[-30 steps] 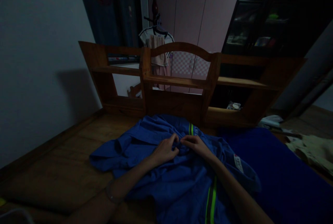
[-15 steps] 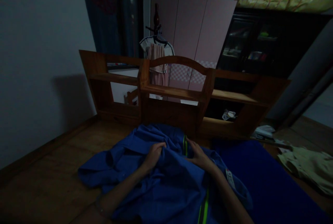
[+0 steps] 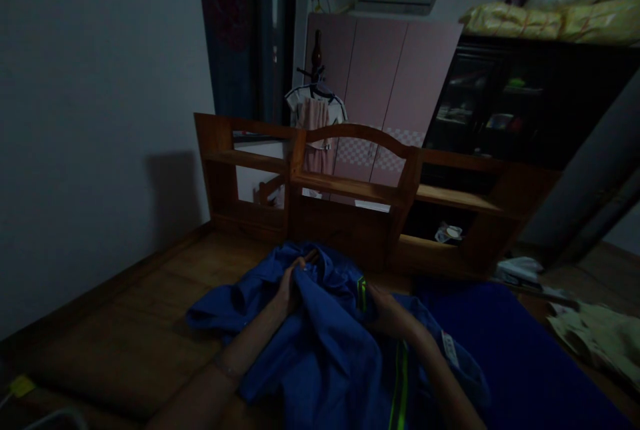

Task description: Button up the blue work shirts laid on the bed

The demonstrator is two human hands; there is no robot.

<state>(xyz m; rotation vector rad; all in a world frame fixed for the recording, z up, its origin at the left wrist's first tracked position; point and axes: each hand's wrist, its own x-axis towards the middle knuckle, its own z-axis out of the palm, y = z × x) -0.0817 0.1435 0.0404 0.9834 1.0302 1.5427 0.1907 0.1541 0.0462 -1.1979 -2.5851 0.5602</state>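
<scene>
A blue jacket [image 3: 335, 357] with yellow-green stripes lies bunched on the wooden bed boards, one sleeve stretched to the left. My left hand [image 3: 289, 289] grips a raised fold of its cloth near the upper middle. Just beyond those fingers a small brownish shape shows among the folds; I cannot make out what it is. Beside the upper stripe, my right hand [image 3: 386, 311] is curled around the jacket's right part, its fingertips partly hidden by cloth. A white label [image 3: 449, 349] shows on the cloth right of my right forearm.
Across the far end stands a wooden headboard [image 3: 345, 180] with shelves. A dark blue mat [image 3: 480, 330] lies to the right, with pale crumpled cloth [image 3: 600, 337] beyond it. A white wall [image 3: 100, 117] borders the left side. Behind are pink wardrobe doors [image 3: 375, 70].
My left hand has lifted the fold and drawn the jacket closer together. My right hand has closed in on the cloth by the stripe. The view has tilted up and shifted left.
</scene>
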